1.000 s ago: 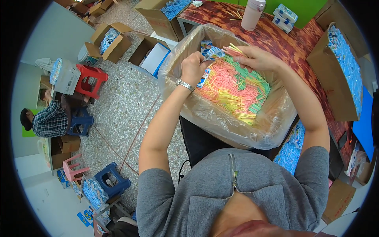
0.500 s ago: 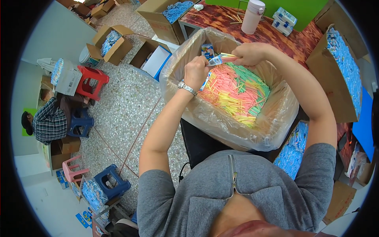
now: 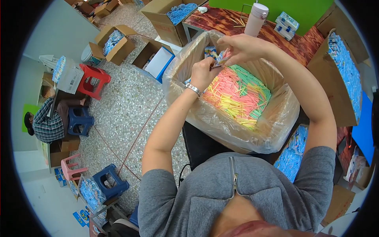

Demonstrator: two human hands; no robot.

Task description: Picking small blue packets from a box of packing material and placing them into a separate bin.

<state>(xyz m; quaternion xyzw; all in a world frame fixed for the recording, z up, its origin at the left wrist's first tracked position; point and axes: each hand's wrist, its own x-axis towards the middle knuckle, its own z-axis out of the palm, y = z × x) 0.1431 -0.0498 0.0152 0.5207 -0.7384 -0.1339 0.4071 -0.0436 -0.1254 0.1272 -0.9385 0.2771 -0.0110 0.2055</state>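
My left hand (image 3: pixel 203 73) pinches a small blue-and-white printed packet (image 3: pixel 222 59) above the far part of a box lined with clear plastic (image 3: pixel 272 145). My right hand (image 3: pixel 245 48) is closed at the packet's upper end, where a little pink shows. Its fingertips partly hide what they grip. Beneath both hands lies a heap of thin sticks (image 3: pixel 241 93) in pink, yellow and green, filling the bottom of the lined box. Another printed packet (image 3: pixel 210 51) rests in the box just beyond my left hand.
A red-brown table (image 3: pixel 205 20) with a pink bottle (image 3: pixel 256 19) stands beyond the box. Cartons of blue packets stand on the right (image 3: pixel 343 67) and by my right elbow (image 3: pixel 292 154). To the left are stools (image 3: pixel 94 81) and a seated person (image 3: pixel 49 122).
The sticks that stuck out of the packet toward my right hand are now mostly out of sight. My hands have come closer together, with the packet tilted more upright.
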